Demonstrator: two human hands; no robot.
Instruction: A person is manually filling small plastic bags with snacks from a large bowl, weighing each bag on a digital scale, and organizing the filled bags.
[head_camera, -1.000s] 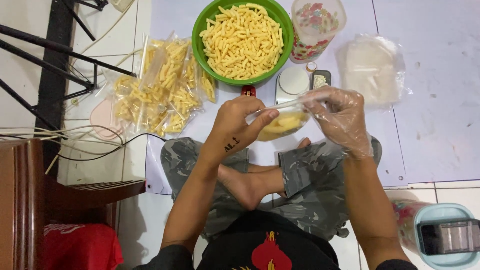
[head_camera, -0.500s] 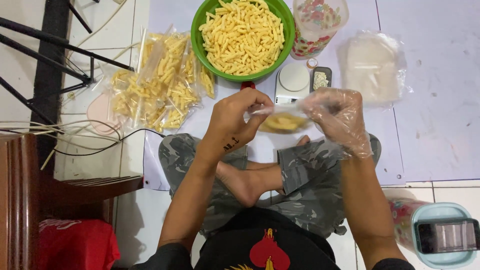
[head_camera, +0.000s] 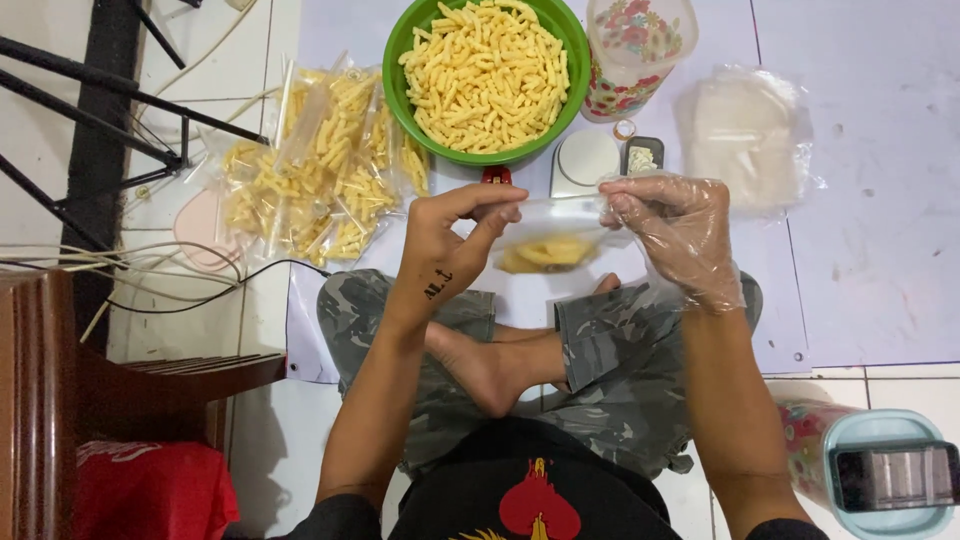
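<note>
I sit cross-legged on the floor. Both hands hold a small clear plastic bag (head_camera: 550, 245) with yellow snack sticks in its bottom. My bare left hand (head_camera: 450, 240) pinches the bag's top left corner. My right hand (head_camera: 675, 235), in a thin clear plastic glove, pinches the top right corner. The bag hangs stretched between them above my knees. Just beyond it stands a green bowl (head_camera: 400, 50) heaped with the same yellow sticks.
A pile of filled clear snack bags (head_camera: 320, 170) lies left of the bowl. A small white scale (head_camera: 585, 160), a floral plastic jar (head_camera: 635, 50) and a stack of empty bags (head_camera: 745, 135) lie ahead. A wooden chair (head_camera: 60, 400) stands left, a lidded tub (head_camera: 880, 470) right.
The bag has been lifted and pulled flat between both hands, its top edge drawn straight; the snack sticks have settled at the bottom.
</note>
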